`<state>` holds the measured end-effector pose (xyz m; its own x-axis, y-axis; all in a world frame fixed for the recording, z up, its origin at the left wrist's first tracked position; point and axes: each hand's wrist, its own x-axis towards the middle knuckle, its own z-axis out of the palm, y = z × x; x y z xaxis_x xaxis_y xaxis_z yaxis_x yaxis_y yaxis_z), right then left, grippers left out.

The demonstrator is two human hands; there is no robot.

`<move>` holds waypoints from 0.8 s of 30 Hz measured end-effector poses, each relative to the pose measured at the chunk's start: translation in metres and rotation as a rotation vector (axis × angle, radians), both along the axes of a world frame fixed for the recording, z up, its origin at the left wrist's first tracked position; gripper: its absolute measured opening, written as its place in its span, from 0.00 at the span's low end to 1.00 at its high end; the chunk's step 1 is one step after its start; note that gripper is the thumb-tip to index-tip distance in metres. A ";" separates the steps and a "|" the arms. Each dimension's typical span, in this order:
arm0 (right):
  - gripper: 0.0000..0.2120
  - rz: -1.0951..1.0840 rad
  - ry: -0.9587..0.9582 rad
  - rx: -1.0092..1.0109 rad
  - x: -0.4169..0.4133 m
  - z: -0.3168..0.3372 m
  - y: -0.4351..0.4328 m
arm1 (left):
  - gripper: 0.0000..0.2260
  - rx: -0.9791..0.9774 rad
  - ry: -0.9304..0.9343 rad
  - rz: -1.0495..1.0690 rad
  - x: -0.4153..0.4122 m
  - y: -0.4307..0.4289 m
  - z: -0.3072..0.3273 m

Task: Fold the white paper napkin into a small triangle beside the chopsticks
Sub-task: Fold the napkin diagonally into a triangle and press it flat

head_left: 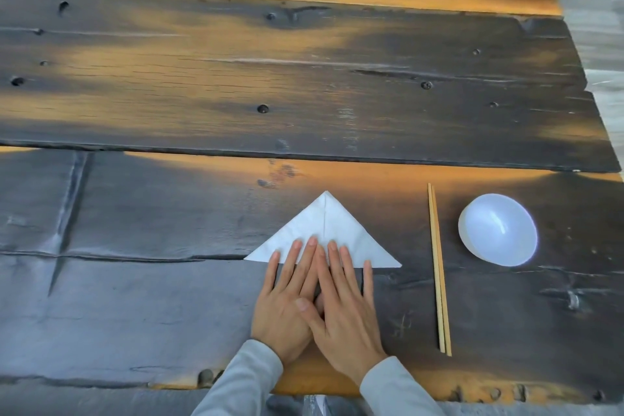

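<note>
The white paper napkin (325,226) lies flat on the dark wooden table as a triangle, apex pointing away from me, with a crease down its middle. Both my hands rest flat on its near edge, fingers spread and pointing forward. My left hand (287,300) covers the lower left part; my right hand (342,304) overlaps it slightly at the thumb and covers the lower right part. Neither hand grips the paper. A pair of wooden chopsticks (438,267) lies lengthwise to the right of the napkin, a short gap away.
A white bowl (498,230) sits right of the chopsticks. The plank table (202,78) stretches far ahead and to the left. Its right edge is near the bowl, its near edge just below my sleeves.
</note>
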<state>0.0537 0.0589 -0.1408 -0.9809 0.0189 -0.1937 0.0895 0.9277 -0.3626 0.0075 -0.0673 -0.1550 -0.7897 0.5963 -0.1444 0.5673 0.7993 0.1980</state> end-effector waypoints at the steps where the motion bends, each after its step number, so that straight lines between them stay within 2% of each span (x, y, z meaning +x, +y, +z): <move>1: 0.36 -0.003 -0.003 0.007 0.001 -0.001 0.002 | 0.27 0.004 0.000 -0.001 0.000 0.000 0.000; 10: 0.34 -0.132 -0.011 0.069 0.023 -0.006 0.044 | 0.28 0.053 -0.024 0.038 -0.002 0.000 0.001; 16: 0.33 -0.182 -0.025 0.102 0.029 -0.008 0.055 | 0.30 0.032 -0.004 0.223 -0.005 -0.030 -0.001; 24: 0.33 -0.192 -0.028 0.132 0.028 -0.010 0.053 | 0.31 -0.012 -0.003 0.265 -0.003 -0.038 -0.004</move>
